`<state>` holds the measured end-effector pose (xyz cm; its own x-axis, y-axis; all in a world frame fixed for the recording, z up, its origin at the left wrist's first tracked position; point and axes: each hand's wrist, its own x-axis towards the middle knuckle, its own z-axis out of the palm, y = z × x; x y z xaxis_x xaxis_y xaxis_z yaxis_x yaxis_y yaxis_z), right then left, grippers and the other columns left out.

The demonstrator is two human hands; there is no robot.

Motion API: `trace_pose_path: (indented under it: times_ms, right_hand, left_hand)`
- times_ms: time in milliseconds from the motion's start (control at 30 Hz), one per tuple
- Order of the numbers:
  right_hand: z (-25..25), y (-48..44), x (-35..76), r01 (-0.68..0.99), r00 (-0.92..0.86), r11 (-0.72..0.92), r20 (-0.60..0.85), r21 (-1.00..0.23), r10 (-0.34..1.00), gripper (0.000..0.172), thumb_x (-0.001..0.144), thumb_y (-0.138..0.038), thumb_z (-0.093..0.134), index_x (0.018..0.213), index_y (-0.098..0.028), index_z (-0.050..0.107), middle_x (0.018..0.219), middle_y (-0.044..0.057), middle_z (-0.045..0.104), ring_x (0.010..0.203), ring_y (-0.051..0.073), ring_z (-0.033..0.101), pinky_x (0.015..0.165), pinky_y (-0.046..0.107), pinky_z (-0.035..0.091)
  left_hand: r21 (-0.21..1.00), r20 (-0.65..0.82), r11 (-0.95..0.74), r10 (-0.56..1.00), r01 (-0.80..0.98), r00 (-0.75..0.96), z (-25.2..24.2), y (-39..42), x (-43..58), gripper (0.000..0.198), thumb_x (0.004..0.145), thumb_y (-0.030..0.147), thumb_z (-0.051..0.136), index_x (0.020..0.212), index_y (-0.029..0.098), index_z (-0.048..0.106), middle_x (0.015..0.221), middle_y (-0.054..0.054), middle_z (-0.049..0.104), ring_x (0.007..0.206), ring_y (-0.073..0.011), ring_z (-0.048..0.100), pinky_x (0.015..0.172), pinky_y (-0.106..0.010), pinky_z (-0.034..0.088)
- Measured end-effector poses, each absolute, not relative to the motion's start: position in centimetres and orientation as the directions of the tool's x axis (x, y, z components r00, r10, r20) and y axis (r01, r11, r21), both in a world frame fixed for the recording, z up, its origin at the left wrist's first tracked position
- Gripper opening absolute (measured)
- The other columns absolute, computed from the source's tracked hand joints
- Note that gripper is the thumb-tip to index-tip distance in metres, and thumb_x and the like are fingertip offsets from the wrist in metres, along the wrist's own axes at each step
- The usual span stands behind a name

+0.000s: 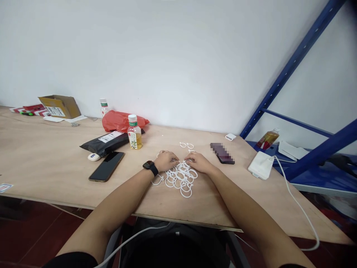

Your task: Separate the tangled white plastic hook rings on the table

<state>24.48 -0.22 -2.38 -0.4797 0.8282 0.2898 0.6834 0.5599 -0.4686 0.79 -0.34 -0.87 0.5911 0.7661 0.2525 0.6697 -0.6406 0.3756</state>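
Left grip [166, 161] and right grip [198, 162] lie palm down, side by side, on the far part of a loose heap of white plastic rings [180, 178]. Fingers curve down onto the heap; cannot tell whether either grip is closed on a ring. Watch [150, 168] on left wrist. Two more rings [186, 145] lie just beyond the fingertips, apart from the heap.

All rest on a plywood counter [47, 156]. Left of the left grip: black phone [106, 166], and behind it a black parcel [104, 144] with a white label. Beside the parcel stands a bottle of yellow drink [135, 132], with a red bag [121, 121] behind. Cardboard box [59, 106] sits far left. Right of the right grip: second phone [222, 153], blurred, then a white power bank [261, 165] with white cable [295, 201]. Blue shelf frame [290, 74] stands beyond the counter.
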Motion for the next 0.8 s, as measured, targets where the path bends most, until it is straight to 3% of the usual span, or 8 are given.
trace_pose_path:
  times_ms: [100,200,333,533,800]
  right_hand:
    - [-2.5,-0.2,23.8,0.744,-0.396,0.510,0.331,-0.431,0.857,0.008,0.079,-0.019,0.064,0.078,-0.021,0.071,0.084,0.004,0.065,0.079,0.017,0.060,0.074,0.029,0.045]
    - [-2.0,-0.7,22.9,0.739,-0.296,0.511,0.469,-0.439,0.832,0.009,0.083,-0.022,0.060,0.082,-0.021,0.070,0.086,0.004,0.066,0.083,0.018,0.060,0.075,0.030,0.045]
    - [-1.2,-1.8,21.2,0.665,-0.233,0.566,0.584,-0.488,0.777,0.013,0.085,-0.023,0.058,0.087,-0.022,0.070,0.086,0.004,0.067,0.082,0.019,0.061,0.074,0.030,0.045]
    - [-1.1,-2.4,20.1,0.649,-0.263,0.596,0.597,-0.472,0.758,0.014,0.084,-0.020,0.057,0.083,-0.023,0.070,0.082,0.003,0.068,0.079,0.018,0.061,0.072,0.029,0.045]
    - [-1.2,-2.4,20.0,0.675,-0.232,0.562,0.585,-0.478,0.777,0.016,0.083,-0.017,0.056,0.083,-0.022,0.071,0.079,0.003,0.067,0.074,0.017,0.060,0.068,0.027,0.044]
  left_hand:
    - [0.403,0.308,-0.639,0.769,0.655,0.560,-1.1,-0.2,0.9,0.026,0.088,0.038,0.055,0.090,0.024,0.076,0.092,-0.003,0.075,0.093,-0.0212,0.064,0.098,-0.038,0.035]
    - [0.455,0.376,-0.632,0.775,0.627,0.507,-1.3,-0.1,1.2,0.025,0.088,0.036,0.056,0.101,0.024,0.074,0.097,-0.005,0.075,0.097,-0.0233,0.064,0.098,-0.040,0.037]
    - [0.573,0.460,-0.652,0.757,0.496,0.465,-1.3,-0.1,1.5,0.025,0.087,0.033,0.058,0.105,0.023,0.073,0.097,-0.004,0.075,0.090,-0.0199,0.066,0.091,-0.034,0.045]
    - [0.706,0.479,-0.616,0.779,0.349,0.404,-0.8,-0.4,1.4,0.023,0.087,0.026,0.056,0.101,0.019,0.074,0.098,-0.005,0.074,0.091,-0.0183,0.067,0.086,-0.030,0.051]
    - [0.673,0.524,-0.665,0.738,0.325,0.425,-1.0,-0.3,1.6,0.024,0.088,0.034,0.058,0.096,0.019,0.075,0.091,-0.006,0.073,0.084,-0.0170,0.065,0.082,-0.030,0.051]
